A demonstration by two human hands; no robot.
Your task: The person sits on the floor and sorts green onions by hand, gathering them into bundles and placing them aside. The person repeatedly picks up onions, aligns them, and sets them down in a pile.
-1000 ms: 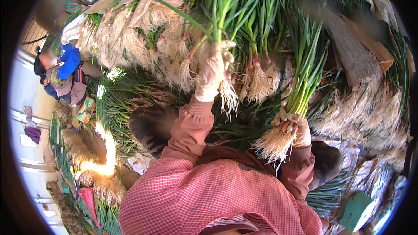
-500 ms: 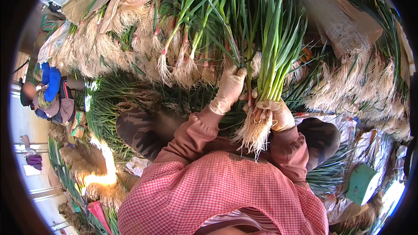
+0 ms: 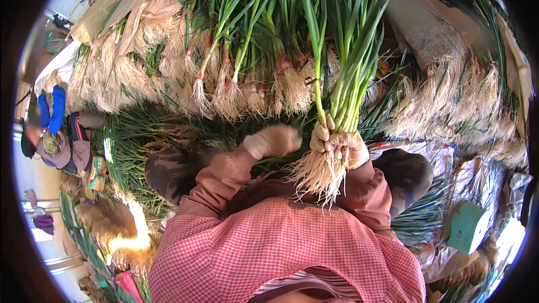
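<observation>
R grip (image 3: 355, 147) clamped round green-onion bunch (image 3: 347, 98) just above its roots (image 3: 320, 177), forearm raised, leaves pointing away; L grip (image 3: 275, 141) blurred, apart from bunch on its left, forearm angled inward, can't tell if open or closed; more onions w/ roots (image 3: 224, 87) lie beyond; camo knees (image 3: 171, 174) flank both arms; green box-like item (image 3: 467, 227) lower R; co-worker (image 3: 64, 140) far L.

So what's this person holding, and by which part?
The right hand grips a bunch of green onions low on the stems, above the roots; the left hand, blurred, shows nothing held.
</observation>
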